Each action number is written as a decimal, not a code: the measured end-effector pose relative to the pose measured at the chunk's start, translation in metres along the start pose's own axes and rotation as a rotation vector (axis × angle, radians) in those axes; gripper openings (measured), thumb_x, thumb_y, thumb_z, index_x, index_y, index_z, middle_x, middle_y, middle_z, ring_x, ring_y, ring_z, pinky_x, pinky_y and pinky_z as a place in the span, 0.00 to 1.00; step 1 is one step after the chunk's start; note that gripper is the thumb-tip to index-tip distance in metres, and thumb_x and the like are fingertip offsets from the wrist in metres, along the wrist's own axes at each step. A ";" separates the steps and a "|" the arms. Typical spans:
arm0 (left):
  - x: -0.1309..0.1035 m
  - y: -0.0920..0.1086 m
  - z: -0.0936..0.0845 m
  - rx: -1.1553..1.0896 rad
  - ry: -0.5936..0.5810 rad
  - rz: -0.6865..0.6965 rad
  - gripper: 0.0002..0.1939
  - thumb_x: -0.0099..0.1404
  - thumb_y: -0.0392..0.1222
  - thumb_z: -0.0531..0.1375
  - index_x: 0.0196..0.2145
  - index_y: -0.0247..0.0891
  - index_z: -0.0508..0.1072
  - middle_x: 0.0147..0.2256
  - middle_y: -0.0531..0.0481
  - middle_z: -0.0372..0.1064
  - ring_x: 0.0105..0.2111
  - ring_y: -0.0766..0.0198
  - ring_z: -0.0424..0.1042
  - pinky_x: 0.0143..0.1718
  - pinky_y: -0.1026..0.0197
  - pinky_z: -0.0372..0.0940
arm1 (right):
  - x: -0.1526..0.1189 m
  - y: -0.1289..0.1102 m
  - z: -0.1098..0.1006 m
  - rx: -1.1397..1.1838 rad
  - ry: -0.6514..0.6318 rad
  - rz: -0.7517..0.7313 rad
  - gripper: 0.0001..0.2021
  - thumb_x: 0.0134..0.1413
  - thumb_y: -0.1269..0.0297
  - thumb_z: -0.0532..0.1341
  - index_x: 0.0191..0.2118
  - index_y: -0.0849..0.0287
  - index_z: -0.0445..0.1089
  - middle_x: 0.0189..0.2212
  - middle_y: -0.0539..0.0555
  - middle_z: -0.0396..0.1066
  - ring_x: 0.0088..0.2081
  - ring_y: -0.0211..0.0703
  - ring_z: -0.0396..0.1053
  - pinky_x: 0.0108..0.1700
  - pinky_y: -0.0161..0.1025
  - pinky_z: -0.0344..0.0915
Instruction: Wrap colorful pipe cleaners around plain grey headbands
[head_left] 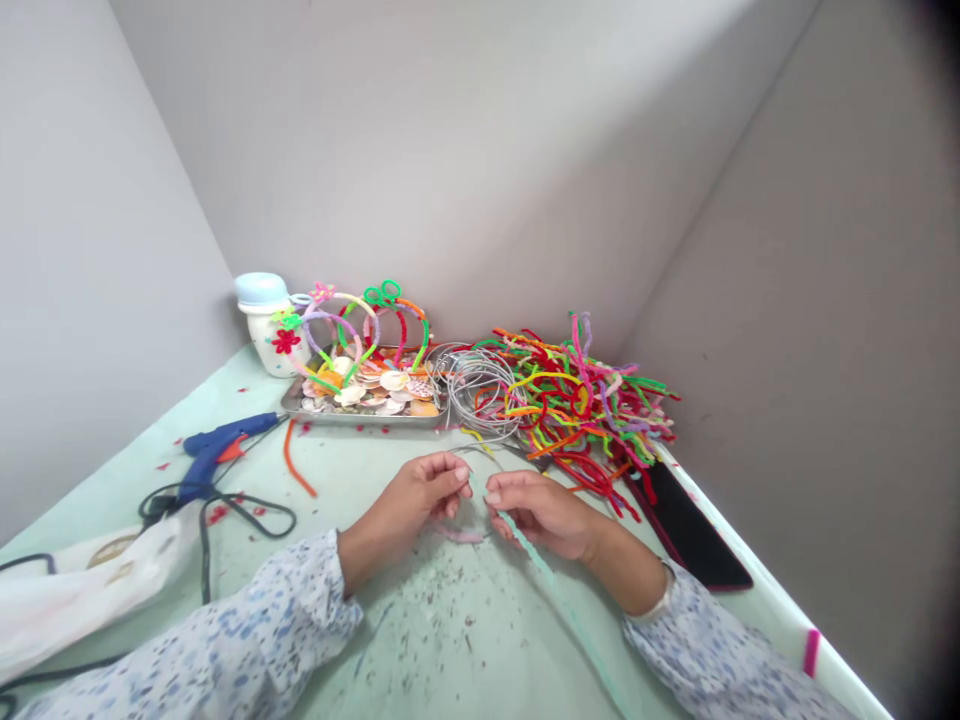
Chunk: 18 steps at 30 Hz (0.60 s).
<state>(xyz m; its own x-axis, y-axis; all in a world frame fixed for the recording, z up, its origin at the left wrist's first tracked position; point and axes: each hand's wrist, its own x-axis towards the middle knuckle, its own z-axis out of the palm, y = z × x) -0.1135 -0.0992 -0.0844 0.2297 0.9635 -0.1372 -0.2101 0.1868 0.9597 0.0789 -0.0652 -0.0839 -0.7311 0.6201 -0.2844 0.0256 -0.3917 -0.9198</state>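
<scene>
My left hand [433, 490] is closed, its thumb and index finger pinched on a thin wire ring above the middle of the table. Just right of it, my right hand [536, 510] pinches a mint-green pipe cleaner [559, 592], whose long tail runs down toward the table's front edge. The fingertips of both hands are a small gap apart. Below and between them shows a pink fuzzy section [460, 537] on the ring. Behind the hands lies a coil of grey wire [480, 388].
A tray [367, 418] of shells holds colourful fuzzy rings, beside a white jar [271, 335]. At left are a blue glue gun [202, 460], its cord and a plastic bag [97, 590]. Right are piled pipe cleaners [585, 400] and a black flat object [697, 525].
</scene>
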 end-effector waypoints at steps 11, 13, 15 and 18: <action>-0.003 0.004 0.009 0.081 0.026 0.077 0.15 0.59 0.50 0.62 0.29 0.34 0.68 0.23 0.56 0.66 0.18 0.74 0.60 0.20 0.70 0.53 | -0.003 -0.002 0.000 0.103 -0.043 -0.008 0.08 0.47 0.63 0.59 0.23 0.60 0.65 0.13 0.46 0.64 0.13 0.32 0.58 0.15 0.29 0.53; -0.004 0.005 0.011 0.027 0.024 0.076 0.15 0.60 0.49 0.61 0.28 0.34 0.68 0.23 0.56 0.65 0.18 0.75 0.60 0.21 0.70 0.54 | -0.004 -0.002 0.000 0.118 -0.034 -0.007 0.10 0.49 0.60 0.59 0.24 0.60 0.65 0.14 0.47 0.65 0.14 0.32 0.60 0.16 0.30 0.55; -0.005 0.006 0.010 -0.060 0.023 0.057 0.14 0.61 0.49 0.61 0.28 0.34 0.68 0.24 0.55 0.66 0.18 0.75 0.60 0.22 0.71 0.55 | -0.003 -0.002 0.002 0.095 0.033 -0.068 0.12 0.53 0.56 0.59 0.29 0.60 0.67 0.19 0.49 0.69 0.16 0.34 0.64 0.17 0.30 0.56; -0.005 0.006 0.008 -0.182 0.030 0.040 0.12 0.60 0.46 0.63 0.29 0.33 0.69 0.25 0.55 0.66 0.19 0.76 0.61 0.22 0.72 0.56 | 0.000 0.002 0.007 -0.044 0.168 -0.268 0.12 0.54 0.56 0.62 0.40 0.59 0.69 0.28 0.50 0.72 0.22 0.33 0.67 0.21 0.30 0.57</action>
<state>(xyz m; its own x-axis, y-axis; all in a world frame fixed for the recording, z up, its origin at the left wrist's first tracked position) -0.1082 -0.1049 -0.0764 0.1897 0.9757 -0.1094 -0.3875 0.1768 0.9048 0.0740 -0.0701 -0.0836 -0.5935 0.8020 -0.0675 -0.1205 -0.1715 -0.9778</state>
